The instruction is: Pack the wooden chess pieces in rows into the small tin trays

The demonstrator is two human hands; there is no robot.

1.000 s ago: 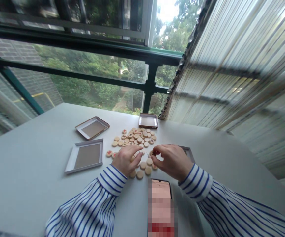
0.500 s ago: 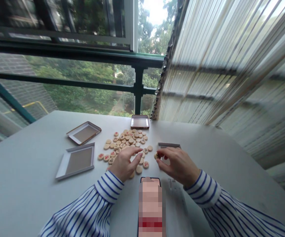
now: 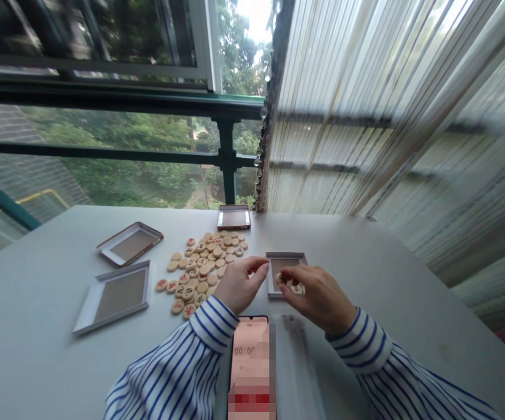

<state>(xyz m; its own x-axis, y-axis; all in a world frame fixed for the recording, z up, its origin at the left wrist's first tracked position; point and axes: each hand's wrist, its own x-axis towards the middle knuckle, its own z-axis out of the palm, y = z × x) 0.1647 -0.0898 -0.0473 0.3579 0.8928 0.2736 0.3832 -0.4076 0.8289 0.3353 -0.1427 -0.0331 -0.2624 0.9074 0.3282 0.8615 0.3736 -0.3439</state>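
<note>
My right hand (image 3: 320,294) pinches a round wooden Chinese chess piece (image 3: 279,279) with a dark character, holding it over a shallow box tray (image 3: 271,283). Part of another chess piece (image 3: 298,289) shows inside that tray, below my fingers. My left hand (image 3: 241,284) is at the tray's left side, thumb and fingertips brought together. Whether anything sits in that pinch is hidden. To its left spreads a loose pile of Chinese chess pieces (image 3: 204,268), some with red characters, some dark, some blank side up.
On the white table (image 3: 37,280) lie a brown-rimmed box part (image 3: 132,242) and a white box part (image 3: 116,297) at left, and a small box part (image 3: 233,217) at the back. A phone (image 3: 250,367) lies in front, beside a clear plastic item (image 3: 298,356). A string curtain (image 3: 331,116) hangs right.
My left hand has moved right, from the pile to the tray, and its fingers have closed together. My right hand still holds its chess piece, and more of the tray shows. The view has shifted.
</note>
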